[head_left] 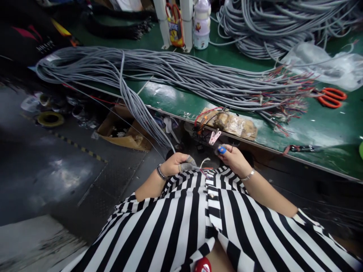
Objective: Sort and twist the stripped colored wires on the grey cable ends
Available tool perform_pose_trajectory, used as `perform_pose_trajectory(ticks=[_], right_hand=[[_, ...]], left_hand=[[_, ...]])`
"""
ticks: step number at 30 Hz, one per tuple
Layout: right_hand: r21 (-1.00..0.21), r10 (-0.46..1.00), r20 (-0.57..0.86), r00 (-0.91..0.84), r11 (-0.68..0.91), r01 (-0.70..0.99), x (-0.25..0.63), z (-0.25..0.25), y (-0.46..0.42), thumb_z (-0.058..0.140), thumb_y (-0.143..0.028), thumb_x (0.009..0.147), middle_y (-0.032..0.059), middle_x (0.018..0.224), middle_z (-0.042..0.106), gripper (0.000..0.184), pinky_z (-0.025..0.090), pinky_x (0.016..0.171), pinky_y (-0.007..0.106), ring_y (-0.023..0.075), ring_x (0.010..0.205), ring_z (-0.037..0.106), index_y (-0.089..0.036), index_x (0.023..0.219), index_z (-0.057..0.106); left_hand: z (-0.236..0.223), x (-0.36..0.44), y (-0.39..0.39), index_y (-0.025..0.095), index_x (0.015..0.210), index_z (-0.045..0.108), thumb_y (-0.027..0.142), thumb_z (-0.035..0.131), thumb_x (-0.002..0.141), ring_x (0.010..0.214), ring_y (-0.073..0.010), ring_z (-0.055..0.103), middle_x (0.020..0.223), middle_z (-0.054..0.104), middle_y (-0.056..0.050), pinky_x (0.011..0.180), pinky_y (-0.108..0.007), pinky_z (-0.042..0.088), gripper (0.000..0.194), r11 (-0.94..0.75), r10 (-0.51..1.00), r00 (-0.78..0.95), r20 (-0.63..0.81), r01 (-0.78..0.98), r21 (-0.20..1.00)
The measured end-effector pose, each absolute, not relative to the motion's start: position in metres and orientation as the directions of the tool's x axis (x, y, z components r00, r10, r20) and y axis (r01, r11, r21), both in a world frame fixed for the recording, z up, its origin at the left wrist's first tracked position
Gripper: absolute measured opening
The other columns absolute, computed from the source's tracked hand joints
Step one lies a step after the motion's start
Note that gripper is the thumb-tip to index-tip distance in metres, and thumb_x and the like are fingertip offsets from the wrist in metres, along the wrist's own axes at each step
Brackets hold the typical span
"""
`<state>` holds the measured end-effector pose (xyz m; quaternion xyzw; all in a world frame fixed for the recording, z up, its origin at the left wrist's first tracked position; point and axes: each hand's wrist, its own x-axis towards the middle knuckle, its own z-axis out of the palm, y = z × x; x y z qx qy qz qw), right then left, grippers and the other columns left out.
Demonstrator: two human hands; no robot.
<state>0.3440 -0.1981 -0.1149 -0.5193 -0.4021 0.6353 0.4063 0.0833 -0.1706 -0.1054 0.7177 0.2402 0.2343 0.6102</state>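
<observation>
In front of my striped shirt, my left hand (173,164) is closed around the end of a grey cable (147,115). Its fingertips have a grey covering. Thin coloured wires (207,170) and a white strand stick out past those fingers toward the right. My right hand (234,160) is pinched closed a short way off, with something blue (222,149) wrapped at a fingertip. What lies between its fingers is too small to tell. From my left hand, the cable runs up with several others over the bench edge to a long bundle of grey cables (181,71).
On the green bench (161,96) lie orange-handled scissors (331,98), a dark hand tool (303,148) and a clear plastic bag (320,62). A taped wooden block (229,122) and a pink clip (214,136) are at its edge. A cardboard box (127,138) stands below.
</observation>
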Motion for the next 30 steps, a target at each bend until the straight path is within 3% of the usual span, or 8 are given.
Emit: perform_pose_trajectory(ticks=[4,7,13,16,20,23,27,30], right_hand=[[-0.886,0.783,-0.410,-0.469,-0.463,0.001,0.336,-0.105,-0.208,0.064,-0.073,0.067,-0.0064,0.048,0.042,0.059,0.010,0.039,0.022,0.0028,0.040,0.023,-0.016,0.062,0.050],[-0.851,0.701,-0.459,-0.546,-0.524,0.042,0.319,-0.100,-0.209,0.073,-0.064,0.063,-0.0087,0.046,0.039,0.053,0.011,0.037,0.021,0.0021,0.038,0.022,-0.016,0.062,0.051],[-0.841,0.769,-0.462,-0.442,-0.537,-0.056,0.308,-0.104,-0.205,0.080,-0.049,0.059,-0.0079,0.045,0.044,0.044,0.019,0.038,0.019,0.0028,0.039,0.030,-0.016,0.057,0.050],[-0.850,0.825,-0.463,-0.325,-0.517,-0.102,0.315,-0.108,-0.199,0.081,-0.047,0.058,-0.0076,0.045,0.044,0.045,0.023,0.039,0.019,0.0034,0.040,0.033,-0.017,0.056,0.047],[-0.830,0.860,-0.498,-0.114,-0.511,-0.226,0.335,-0.116,-0.188,0.077,-0.052,0.063,-0.0109,0.042,0.032,0.049,0.012,0.035,0.019,0.0026,0.035,0.021,-0.021,0.061,0.038],[-0.851,0.896,-0.444,-0.003,-0.423,-0.310,0.347,-0.117,-0.182,0.074,-0.058,0.066,-0.0114,0.043,0.030,0.052,0.007,0.036,0.019,0.0021,0.035,0.016,-0.022,0.064,0.036],[-0.868,0.922,-0.372,-0.109,-0.387,-0.312,0.345,-0.109,-0.176,0.060,-0.072,0.072,-0.0090,0.045,0.034,0.055,0.006,0.037,0.020,0.0027,0.037,0.013,-0.020,0.067,0.045],[-0.856,0.912,-0.358,-0.201,-0.407,-0.318,0.334,-0.102,-0.167,0.053,-0.079,0.071,-0.0054,0.052,0.043,0.062,0.005,0.037,0.020,0.0035,0.039,0.014,-0.018,0.073,0.054]], left_hand=[[-0.106,0.087,-0.169,0.009,0.079,0.068,0.050,0.058,0.086,0.061,-0.0127,0.059,0.069,0.067,-0.008,0.061,-0.022,0.048,0.043,-0.191,0.625,0.779,0.053,0.087,0.978],[-0.108,0.093,-0.168,0.010,0.079,0.068,0.049,0.059,0.086,0.062,-0.0123,0.059,0.070,0.067,-0.007,0.062,-0.021,0.047,0.041,-0.268,0.614,0.786,0.074,0.120,0.956],[-0.108,0.102,-0.174,0.014,0.092,0.070,0.043,0.062,0.085,0.072,-0.0138,0.064,0.081,0.071,-0.006,0.069,-0.021,0.048,0.031,-0.402,0.633,0.770,0.072,0.249,0.881],[-0.103,0.104,-0.175,0.015,0.091,0.071,0.043,0.061,0.086,0.072,-0.0142,0.064,0.081,0.071,-0.007,0.069,-0.022,0.049,0.030,-0.406,0.634,0.768,0.091,0.230,0.885],[-0.099,0.100,-0.172,0.011,0.089,0.071,0.044,0.060,0.087,0.072,-0.0157,0.066,0.080,0.072,-0.010,0.068,-0.024,0.051,0.034,-0.295,0.616,0.780,0.107,0.103,0.950],[-0.099,0.097,-0.172,0.010,0.091,0.068,0.042,0.058,0.089,0.060,-0.0122,0.062,0.068,0.067,-0.006,0.060,-0.022,0.051,0.034,-0.185,0.692,0.718,0.076,0.075,0.980],[-0.102,0.103,-0.169,0.010,0.094,0.065,0.044,0.059,0.088,0.052,-0.0084,0.057,0.067,0.064,-0.003,0.051,-0.019,0.047,0.034,-0.072,0.800,0.600,0.018,0.066,0.995],[-0.102,0.114,-0.163,0.011,0.094,0.065,0.047,0.060,0.087,0.047,-0.0055,0.050,0.064,0.061,-0.001,0.046,-0.017,0.041,0.037,-0.093,0.850,0.525,0.039,0.078,0.993]])
